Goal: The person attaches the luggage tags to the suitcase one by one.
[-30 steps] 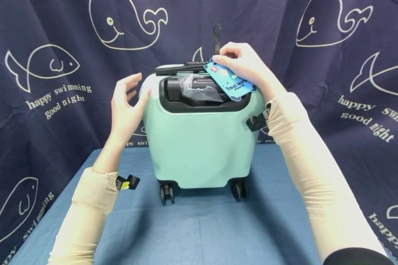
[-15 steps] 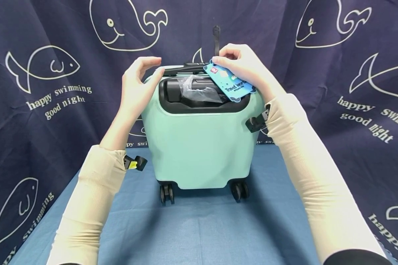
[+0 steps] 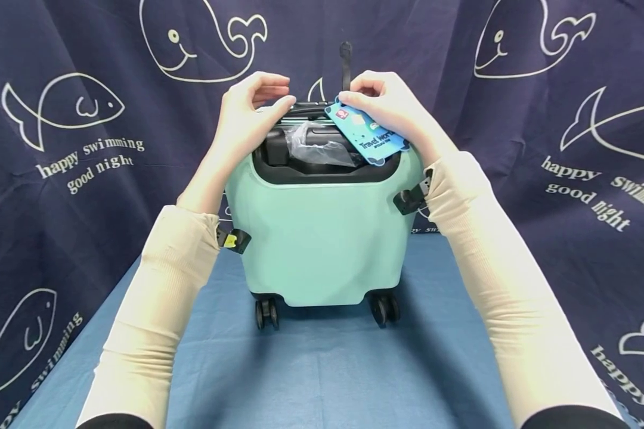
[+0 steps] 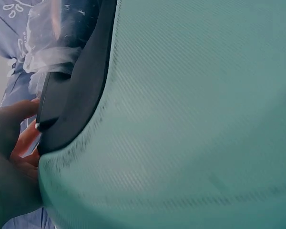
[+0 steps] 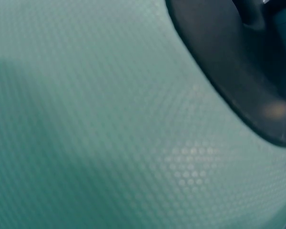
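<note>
A mint-green suitcase (image 3: 322,238) stands upright on its wheels, with a black top handle (image 3: 307,111) and a recessed black panel below it. My right hand (image 3: 392,101) pinches a blue luggage tag (image 3: 372,134) printed "Travel world" at its upper end, beside the handle. From those fingertips a black strap (image 3: 346,62) sticks straight up. My left hand (image 3: 247,116) is over the suitcase's top left corner, fingers loosely bent and thumb tip close to the handle's left end. In the left wrist view its fingers (image 4: 26,138) show behind the suitcase edge. The right wrist view shows only the shell and black panel.
Clear plastic wrap (image 3: 319,148) bunches around the pull-handle in the panel. The suitcase's black wheels (image 3: 385,307) rest on a blue cloth-covered table (image 3: 322,369). Behind hangs a dark blue curtain (image 3: 408,36) with whale and fish drawings.
My left hand has moved right and up, from beside the suitcase to over its top left, closer to the handle. The right hand keeps its pinch on the luggage tag.
</note>
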The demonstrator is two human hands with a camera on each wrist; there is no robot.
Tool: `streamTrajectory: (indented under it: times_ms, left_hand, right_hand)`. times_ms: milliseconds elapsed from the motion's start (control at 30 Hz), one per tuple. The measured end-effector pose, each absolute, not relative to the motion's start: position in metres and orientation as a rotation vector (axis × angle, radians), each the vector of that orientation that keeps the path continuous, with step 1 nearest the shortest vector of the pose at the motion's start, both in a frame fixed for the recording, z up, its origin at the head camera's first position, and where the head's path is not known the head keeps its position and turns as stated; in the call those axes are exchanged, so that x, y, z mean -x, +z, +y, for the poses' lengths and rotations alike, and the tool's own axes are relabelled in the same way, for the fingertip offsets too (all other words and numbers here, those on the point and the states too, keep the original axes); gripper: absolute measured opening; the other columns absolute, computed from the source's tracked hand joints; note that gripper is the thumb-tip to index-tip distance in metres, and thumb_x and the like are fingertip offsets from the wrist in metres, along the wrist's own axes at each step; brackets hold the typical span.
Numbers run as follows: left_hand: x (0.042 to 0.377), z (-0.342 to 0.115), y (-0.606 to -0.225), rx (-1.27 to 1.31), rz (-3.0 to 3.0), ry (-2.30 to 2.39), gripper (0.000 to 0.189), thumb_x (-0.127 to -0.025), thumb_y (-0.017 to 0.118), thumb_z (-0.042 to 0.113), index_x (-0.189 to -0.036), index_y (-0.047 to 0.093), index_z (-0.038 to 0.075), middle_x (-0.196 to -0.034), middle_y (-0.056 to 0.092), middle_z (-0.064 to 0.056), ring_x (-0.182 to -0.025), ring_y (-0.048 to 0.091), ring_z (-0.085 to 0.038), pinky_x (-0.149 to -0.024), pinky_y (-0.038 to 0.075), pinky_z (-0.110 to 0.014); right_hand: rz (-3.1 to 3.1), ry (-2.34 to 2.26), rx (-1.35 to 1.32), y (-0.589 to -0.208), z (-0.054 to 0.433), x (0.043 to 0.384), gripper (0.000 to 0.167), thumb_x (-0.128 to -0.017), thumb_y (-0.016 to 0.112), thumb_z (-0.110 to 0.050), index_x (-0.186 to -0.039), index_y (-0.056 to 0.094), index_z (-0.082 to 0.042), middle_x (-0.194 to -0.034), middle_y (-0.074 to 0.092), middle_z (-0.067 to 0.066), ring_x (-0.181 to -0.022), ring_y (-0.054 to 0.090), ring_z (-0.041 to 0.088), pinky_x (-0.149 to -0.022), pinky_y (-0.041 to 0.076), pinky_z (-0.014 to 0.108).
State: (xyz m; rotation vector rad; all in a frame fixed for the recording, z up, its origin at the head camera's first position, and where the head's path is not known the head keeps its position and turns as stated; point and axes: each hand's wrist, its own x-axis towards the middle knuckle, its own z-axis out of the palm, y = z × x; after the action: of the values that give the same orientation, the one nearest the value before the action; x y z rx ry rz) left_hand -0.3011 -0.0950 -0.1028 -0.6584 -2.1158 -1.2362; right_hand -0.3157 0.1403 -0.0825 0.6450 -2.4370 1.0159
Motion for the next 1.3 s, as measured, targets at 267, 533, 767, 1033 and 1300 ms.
streamTrajectory:
  times_ms: [267,533,767,1033,1300]
  left_hand:
    - [0.310,-0.083,-0.093,0.686,-2.236,-1.138,0.030,-0.087,0.066,0.023,-0.114,0.065,0.010,-0.109,0.070,-0.006,-0.098,0.064,-0.006,-0.089,0.046,-0.018]
    - [0.319,-0.074,-0.086,0.638,-2.343,-1.084,0.027,-0.093,0.055,0.024,-0.114,0.066,0.012,-0.105,0.071,-0.003,-0.092,0.063,-0.002,-0.080,0.041,-0.015]
    - [0.321,-0.070,-0.081,0.682,-2.476,-0.950,0.032,-0.094,0.052,0.032,-0.117,0.064,0.014,-0.107,0.070,-0.003,-0.096,0.063,-0.006,-0.087,0.041,-0.020]
    - [0.322,-0.065,-0.084,0.713,-2.502,-0.856,0.034,-0.093,0.050,0.035,-0.118,0.064,0.016,-0.108,0.069,-0.004,-0.093,0.059,-0.009,-0.086,0.041,-0.023]
    - [0.322,-0.061,-0.084,0.692,-2.552,-0.821,0.033,-0.097,0.042,0.026,-0.120,0.064,0.018,-0.117,0.066,0.002,-0.104,0.056,-0.009,-0.096,0.038,-0.026]
  right_hand:
    - [-2.434,1.005,-0.660,-0.081,0.139,0.317,0.019,-0.088,0.063,-0.034,-0.087,0.062,-0.015,-0.079,0.052,-0.006,-0.076,0.045,0.010,-0.069,0.031,0.020]
    - [-2.442,0.993,-0.641,-0.080,0.136,0.316,0.018,-0.088,0.062,-0.035,-0.088,0.063,-0.016,-0.078,0.053,-0.007,-0.075,0.046,0.009,-0.069,0.032,0.020]
    - [-2.472,0.978,-0.618,-0.079,0.135,0.313,0.023,-0.089,0.061,-0.038,-0.092,0.064,-0.016,-0.080,0.054,-0.006,-0.077,0.047,0.010,-0.070,0.032,0.020]
    - [-2.465,0.973,-0.622,-0.080,0.140,0.312,0.024,-0.089,0.060,-0.037,-0.095,0.064,-0.014,-0.082,0.054,-0.005,-0.078,0.047,0.010,-0.070,0.032,0.020]
    - [-2.454,0.954,-0.647,-0.083,0.143,0.312,0.024,-0.090,0.059,-0.035,-0.093,0.064,-0.011,-0.084,0.054,-0.002,-0.080,0.046,0.011,-0.071,0.031,0.020]
